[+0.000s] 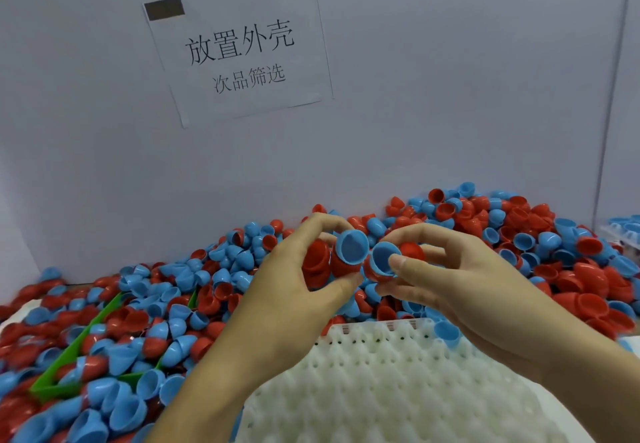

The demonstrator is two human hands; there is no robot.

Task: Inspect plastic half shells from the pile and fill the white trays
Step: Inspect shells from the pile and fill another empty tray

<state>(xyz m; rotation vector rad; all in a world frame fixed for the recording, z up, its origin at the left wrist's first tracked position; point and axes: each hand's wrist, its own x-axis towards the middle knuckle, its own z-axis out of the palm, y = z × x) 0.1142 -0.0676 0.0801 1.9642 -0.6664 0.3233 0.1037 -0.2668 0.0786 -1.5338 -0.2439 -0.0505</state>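
Half shells, blue and red: several held at frame centre, left hand (294, 280) gripping nested shells (348, 255), right hand (446, 280) pinching a blue shell (382, 264). Pile (173, 304) spans the middle band, large. White tray (398, 383), lower centre, visible pockets unfilled; one blue shell (446, 333) at its rim. Filling seemingly barely begun.

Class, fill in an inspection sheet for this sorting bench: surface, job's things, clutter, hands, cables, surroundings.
Surface: hidden under the shell pile.
Job's things: red and blue half shells heaped by the wall; white tray in front, its visible pockets unfilled.
Clutter: green bin, partly buried in shells.
Hands: left hand and right hand each grip nested shells above the tray.
Cables: nothing seen.
Surroundings: pale wall with a paper sign.
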